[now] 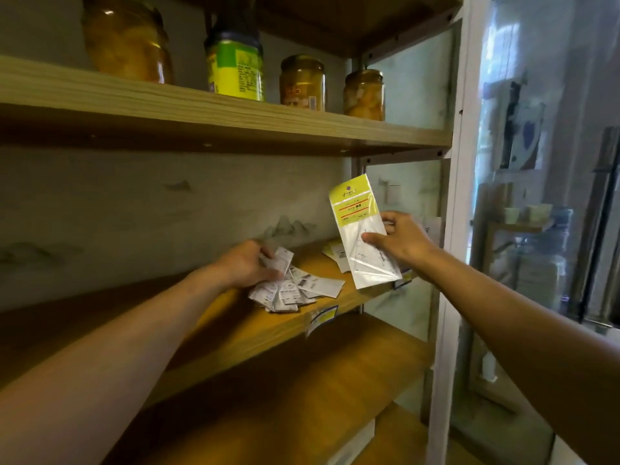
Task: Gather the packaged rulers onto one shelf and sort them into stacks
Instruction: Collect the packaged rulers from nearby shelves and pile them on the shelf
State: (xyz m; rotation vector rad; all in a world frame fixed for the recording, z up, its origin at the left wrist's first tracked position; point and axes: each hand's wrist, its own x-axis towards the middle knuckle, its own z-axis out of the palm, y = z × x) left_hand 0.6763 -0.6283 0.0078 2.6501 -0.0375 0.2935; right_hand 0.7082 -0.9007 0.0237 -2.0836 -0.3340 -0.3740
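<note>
My right hand [401, 239] holds one packaged ruler [359, 226] upright above the right end of the middle wooden shelf [235, 323]; the pack is clear plastic with a yellow header card. On that shelf my left hand [248, 263] grips the top of a loose heap of white-backed ruler packs [295, 290]. A few more packs [337, 255] lie further back on the shelf, partly hidden behind the held pack.
Several glass jars of preserved fruit [302, 82] and a yellow-labelled jar [235, 67] stand on the shelf above. A lower shelf [318, 380] lies below. The metal frame post [449, 263] and a glass panel close off the right side.
</note>
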